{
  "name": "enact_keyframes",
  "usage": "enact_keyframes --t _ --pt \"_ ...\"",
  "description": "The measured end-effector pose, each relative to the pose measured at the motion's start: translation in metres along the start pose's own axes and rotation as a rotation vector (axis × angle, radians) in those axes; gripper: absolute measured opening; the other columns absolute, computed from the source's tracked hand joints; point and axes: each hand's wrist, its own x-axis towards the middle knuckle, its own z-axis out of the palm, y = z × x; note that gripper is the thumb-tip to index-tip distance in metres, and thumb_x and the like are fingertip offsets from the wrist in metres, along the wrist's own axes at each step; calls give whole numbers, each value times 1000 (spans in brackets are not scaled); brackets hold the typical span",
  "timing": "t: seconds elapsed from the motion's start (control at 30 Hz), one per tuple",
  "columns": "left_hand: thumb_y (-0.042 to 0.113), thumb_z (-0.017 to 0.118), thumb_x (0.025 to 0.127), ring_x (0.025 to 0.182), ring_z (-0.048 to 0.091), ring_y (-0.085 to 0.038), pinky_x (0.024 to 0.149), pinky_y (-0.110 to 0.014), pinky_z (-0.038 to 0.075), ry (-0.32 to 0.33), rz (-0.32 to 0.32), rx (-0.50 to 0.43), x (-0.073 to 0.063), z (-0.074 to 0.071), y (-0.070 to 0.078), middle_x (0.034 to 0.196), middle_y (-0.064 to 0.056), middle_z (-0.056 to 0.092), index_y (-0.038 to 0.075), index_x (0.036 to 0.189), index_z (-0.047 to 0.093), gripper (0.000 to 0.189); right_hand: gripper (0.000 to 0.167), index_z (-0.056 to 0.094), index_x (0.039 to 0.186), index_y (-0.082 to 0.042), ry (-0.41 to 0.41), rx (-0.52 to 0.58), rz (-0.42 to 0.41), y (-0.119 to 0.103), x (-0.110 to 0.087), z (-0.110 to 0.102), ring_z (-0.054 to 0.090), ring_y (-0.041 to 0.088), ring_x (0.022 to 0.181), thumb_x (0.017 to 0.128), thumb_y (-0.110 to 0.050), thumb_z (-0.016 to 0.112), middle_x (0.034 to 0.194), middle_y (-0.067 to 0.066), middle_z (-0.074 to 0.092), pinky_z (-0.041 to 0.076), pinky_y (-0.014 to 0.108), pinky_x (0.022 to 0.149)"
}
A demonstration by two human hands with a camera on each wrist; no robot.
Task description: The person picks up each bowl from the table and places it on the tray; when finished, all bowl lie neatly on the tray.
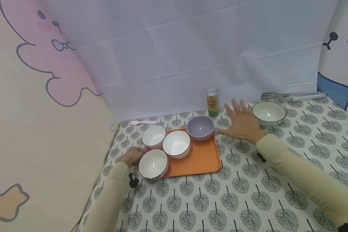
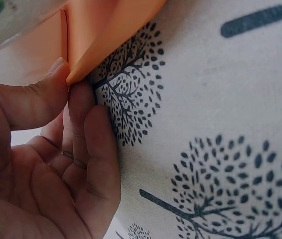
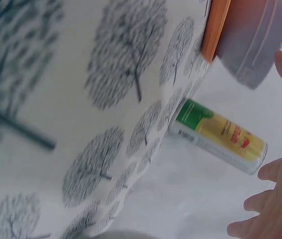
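Observation:
My left hand (image 1: 132, 156) pinches the left edge of an orange tray (image 1: 203, 158) between thumb and fingers; the left wrist view shows the tray's rim (image 2: 88, 55) in that pinch. On the tray's left part are a white bowl (image 1: 153, 163), another white bowl (image 1: 177, 144) with a dark rim and a third white bowl (image 1: 154, 136). A purple bowl (image 1: 200, 128) sits at its back right corner. My right hand (image 1: 242, 124) is spread above the table, right of the purple bowl, with nothing in it.
A yellow and green drink can (image 1: 212, 103) stands behind the purple bowl. Back right are a white bowl (image 1: 268, 113) and a whisk (image 1: 275, 96) beside a white-handled utensil (image 1: 307, 96). A pink spoon (image 1: 143, 122) lies back left, near the hanging white cloth (image 1: 168, 64).

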Motion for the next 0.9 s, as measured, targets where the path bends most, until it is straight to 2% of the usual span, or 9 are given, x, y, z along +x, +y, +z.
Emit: enact_keyframes --t 0.17,0.37,0.63,0.9 --pt "17 63 91 102 62 -29 88 -44 54 12 -7 8 1 0 0 113 -14 65 2 118 66 31 119 8 161 -6 32 -24 38 17 -6 -7 -28 38 144 81 -82 53 164 23 -9 -19 63 111" --pt "14 62 89 105 61 -32 91 -46 52 6 -11 10 2 0 0 116 -15 64 1 118 66 31 124 -1 161 -7 33 -12 104 41 -11 -11 -33 35 141 79 -82 56 161 19 -24 -22 63 109" --pt "14 64 89 103 62 -31 90 -45 54 1 -25 -26 3 -2 1 114 -15 65 1 119 66 32 127 -7 159 -5 80 -4 164 73 -21 -12 -33 42 140 80 -81 56 159 23 -25 -19 69 107" --pt "9 60 88 110 58 -33 95 -48 50 6 -8 -1 2 -1 0 119 -16 63 1 118 66 33 130 -10 158 -4 96 54 224 99 -35 -10 -33 47 138 79 -80 59 158 22 -28 -12 77 105"
